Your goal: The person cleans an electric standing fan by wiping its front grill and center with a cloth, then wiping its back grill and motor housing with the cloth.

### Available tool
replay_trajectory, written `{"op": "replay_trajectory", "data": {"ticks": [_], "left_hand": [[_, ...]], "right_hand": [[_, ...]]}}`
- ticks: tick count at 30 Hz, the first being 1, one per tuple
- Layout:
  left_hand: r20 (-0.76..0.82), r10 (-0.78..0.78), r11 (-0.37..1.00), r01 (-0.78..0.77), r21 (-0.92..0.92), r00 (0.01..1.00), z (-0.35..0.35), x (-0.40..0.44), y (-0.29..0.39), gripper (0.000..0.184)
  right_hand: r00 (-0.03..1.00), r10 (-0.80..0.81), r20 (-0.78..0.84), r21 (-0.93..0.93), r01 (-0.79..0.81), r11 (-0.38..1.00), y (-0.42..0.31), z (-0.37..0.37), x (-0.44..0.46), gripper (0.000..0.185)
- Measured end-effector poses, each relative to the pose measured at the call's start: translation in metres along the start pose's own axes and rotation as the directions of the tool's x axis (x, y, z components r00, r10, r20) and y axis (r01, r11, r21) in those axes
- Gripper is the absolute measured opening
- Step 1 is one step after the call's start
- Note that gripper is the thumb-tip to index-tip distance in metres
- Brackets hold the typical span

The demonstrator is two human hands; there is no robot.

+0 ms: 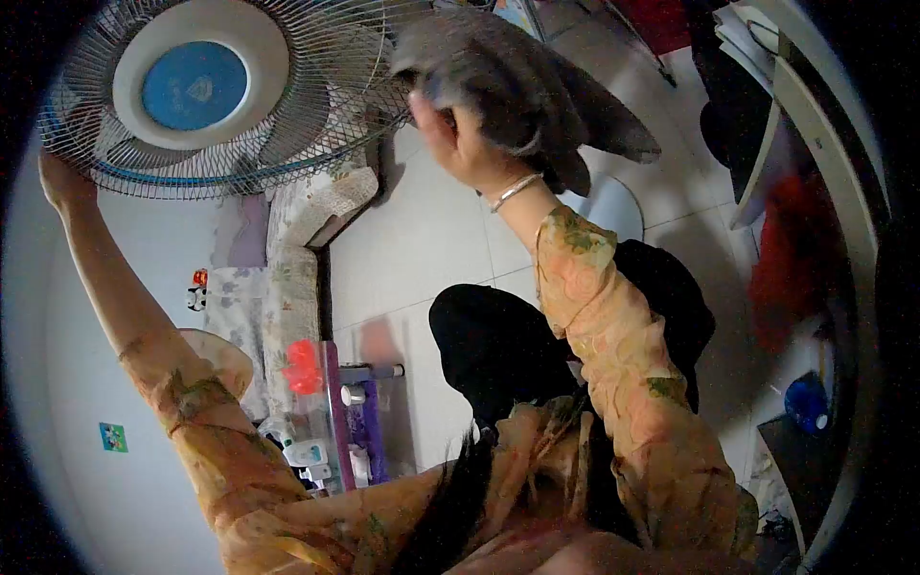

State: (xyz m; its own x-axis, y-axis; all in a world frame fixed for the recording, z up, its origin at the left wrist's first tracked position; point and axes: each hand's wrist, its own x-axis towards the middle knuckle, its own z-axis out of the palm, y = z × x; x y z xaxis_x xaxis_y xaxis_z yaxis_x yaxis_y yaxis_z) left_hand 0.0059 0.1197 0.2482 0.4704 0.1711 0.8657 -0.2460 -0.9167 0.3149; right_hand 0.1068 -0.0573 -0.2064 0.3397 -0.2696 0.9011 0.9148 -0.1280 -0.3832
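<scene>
Left hand (67, 182), fan (203, 88) edge: grip unclear; right hand (476, 153) gripping cloth (522, 86) above open floor (422, 240).

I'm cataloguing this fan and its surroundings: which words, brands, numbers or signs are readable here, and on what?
No text is readable.
Blue fan hub: pale emblem with faint marks, too blurred to read.
White container: any lettering is too small to read.
Small wall picture: no legible text.
</scene>
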Motion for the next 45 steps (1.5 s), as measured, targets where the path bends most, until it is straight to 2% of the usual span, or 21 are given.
{"op": "replay_trajectory", "data": {"ticks": [2, 5, 6, 7, 9, 11, 13, 14, 17, 22, 25, 26, 29, 30, 35, 37, 39, 40, 43, 44, 45], "left_hand": [[0.157, 0.152, 0.953, -0.187, 0.237, 0.976, -0.02, 0.018, -0.011, 0.031], [0.444, 0.262, 0.729, -0.477, 0.491, 0.857, -0.041, 0.033, -0.023, 0.031], [0.4, 0.247, 0.789, -0.422, 0.446, 0.883, -0.045, 0.035, -0.026, 0.03], [0.356, 0.228, 0.842, -0.368, 0.395, 0.906, -0.042, 0.032, -0.021, 0.029], [0.276, 0.177, 0.925, -0.256, 0.282, 0.945, -0.035, 0.024, -0.003, 0.028], [0.212, 0.134, 0.96, -0.179, 0.214, 0.968, -0.029, 0.02, 0.009, 0.028], [0.199, 0.137, 0.953, -0.184, 0.242, 0.97, -0.028, 0.021, 0.008, 0.028], [0.2, 0.14, 0.947, -0.191, 0.26, 0.97, -0.028, 0.022, 0.007, 0.028], [0.196, 0.159, 0.928, -0.215, 0.306, 0.968, -0.027, 0.023, 0.009, 0.028], [0.189, 0.186, 0.9, -0.244, 0.362, 0.964, -0.02, 0.023, 0.013, 0.028], [0.179, 0.205, 0.882, -0.261, 0.392, 0.962, -0.017, 0.019, 0.017, 0.028], [0.178, 0.213, 0.875, -0.269, 0.403, 0.961, -0.016, 0.019, 0.018, 0.028], [0.167, 0.238, 0.855, -0.288, 0.431, 0.957, -0.012, 0.015, 0.021, 0.028], [0.162, 0.25, 0.846, -0.297, 0.443, 0.955, -0.009, 0.013, 0.021, 0.028], [0.152, 0.283, 0.815, -0.321, 0.483, 0.947, -0.002, 0.007, 0.026, 0.028], [0.144, 0.296, 0.804, -0.327, 0.497, 0.944, -0.006, 0.006, 0.03, 0.028], [0.139, 0.309, 0.789, -0.335, 0.515, 0.941, -0.005, 0.004, 0.031, 0.028], [0.138, 0.317, 0.78, -0.34, 0.525, 0.938, -0.003, 0.003, 0.032, 0.028], [0.133, 0.336, 0.752, -0.351, 0.558, 0.932, 0.004, -0.002, 0.036, 0.028], [0.134, 0.348, 0.737, -0.359, 0.572, 0.928, 0.007, -0.005, 0.038, 0.029], [0.13, 0.353, 0.731, -0.36, 0.58, 0.927, 0.009, -0.007, 0.039, 0.029]], "right_hand": [[0.987, 0.051, -0.154, 0.025, -0.047, 0.999, -0.003, -0.001, 0.009, 0.028], [0.916, 0.337, -0.219, 0.33, -0.255, 0.909, -0.007, -0.009, 0.033, 0.023], [0.89, 0.359, -0.28, 0.362, -0.249, 0.899, -0.004, -0.001, 0.03, 0.024], [0.85, 0.525, -0.056, 0.377, -0.469, 0.799, 0.015, 0.02, 0.014, 0.033], [0.716, 0.696, -0.052, 0.506, -0.582, 0.636, 0.02, 0.018, 0.016, 0.046], [0.671, 0.697, 0.254, 0.722, -0.611, 0.324, 0.027, -0.008, 0.035, 0.049], [0.529, 0.767, 0.362, 0.813, -0.582, 0.017, 0.016, -0.019, 0.05, 0.049], [0.465, 0.837, 0.29, 0.849, -0.529, -0.001, 0.02, -0.014, 0.056, 0.047], [0.456, 0.683, 0.571, 0.81, -0.448, -0.378, 0.036, -0.019, 0.052, 0.044], [0.417, 0.654, 0.631, 0.773, -0.416, -0.48, 0.031, -0.022, 0.053, 0.045], [0.196, 0.811, 0.552, 0.79, -0.435, -0.433, 0.006, -0.02, 0.06, 0.056], [0.277, 0.794, 0.542, 0.796, -0.474, -0.377, -0.002, -0.021, 0.054, 0.066], [0.022, 0.832, 0.554, 0.682, -0.586, -0.439, -0.03, -0.035, 0.07, 0.068], [0.025, 0.876, 0.481, 0.695, -0.62, -0.364, -0.05, -0.046, 0.077, 0.072], [-0.027, 0.705, 0.709, 0.585, -0.534, -0.61, -0.056, -0.065, 0.086, 0.062], [-0.025, 0.697, 0.716, 0.589, -0.514, -0.623, -0.068, -0.072, 0.095, 0.058], [-0.019, 0.782, 0.623, 0.675, -0.491, -0.55, -0.076, -0.068, 0.101, 0.054], [0.046, 0.723, 0.689, 0.646, -0.49, -0.585, -0.071, -0.069, 0.093, 0.055], [0.146, 0.748, 0.647, 0.724, -0.423, -0.545, -0.069, -0.064, 0.092, 0.054], [0.066, 0.76, 0.646, 0.712, -0.41, -0.57, -0.079, -0.074, 0.098, 0.052], [0.085, 0.764, 0.639, 0.73, -0.38, -0.568, -0.08, -0.072, 0.097, 0.044]]}}
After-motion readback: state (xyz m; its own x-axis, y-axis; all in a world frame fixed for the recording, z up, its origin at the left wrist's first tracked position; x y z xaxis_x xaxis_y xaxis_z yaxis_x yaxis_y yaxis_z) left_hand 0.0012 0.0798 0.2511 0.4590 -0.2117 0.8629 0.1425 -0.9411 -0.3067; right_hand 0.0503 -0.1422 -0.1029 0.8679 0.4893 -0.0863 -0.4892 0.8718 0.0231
